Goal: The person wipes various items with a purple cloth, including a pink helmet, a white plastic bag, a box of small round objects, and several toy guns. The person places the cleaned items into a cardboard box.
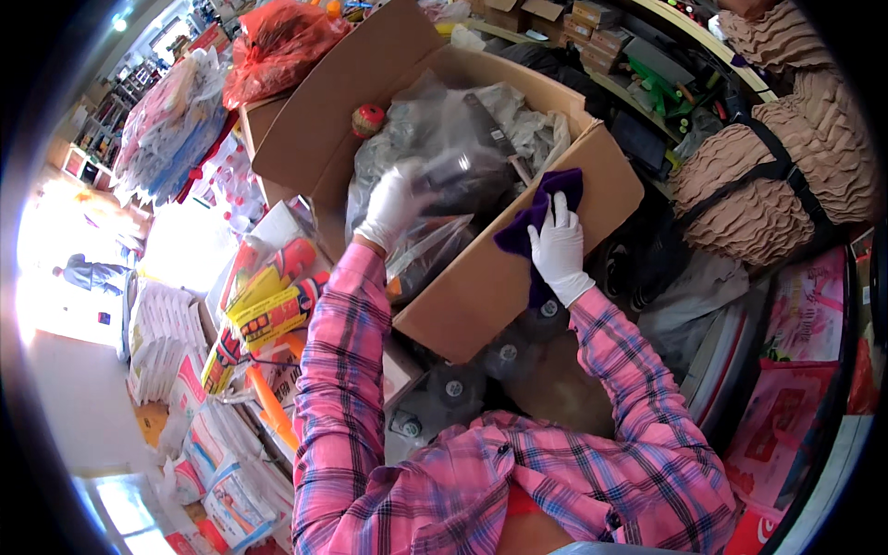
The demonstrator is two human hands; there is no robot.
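Note:
My left hand, in a white glove, is over the open cardboard box. Its fingers are smeared by motion and closed on one end of a blurred dark item in clear plastic, whose kind I cannot make out. My right hand, also gloved in white, grips a purple cloth at the box's right rim, with fingers bent over it. Inside the box lie crumpled clear plastic bags, a long dark boxed item and a red-and-tan ball-like object.
Yellow-and-orange packages stand left of the box, near an orange handle. Large bottles are below the box. A red plastic bag sits beyond it. Strapped tan ruffled bundles are at right; stacked white packs at left.

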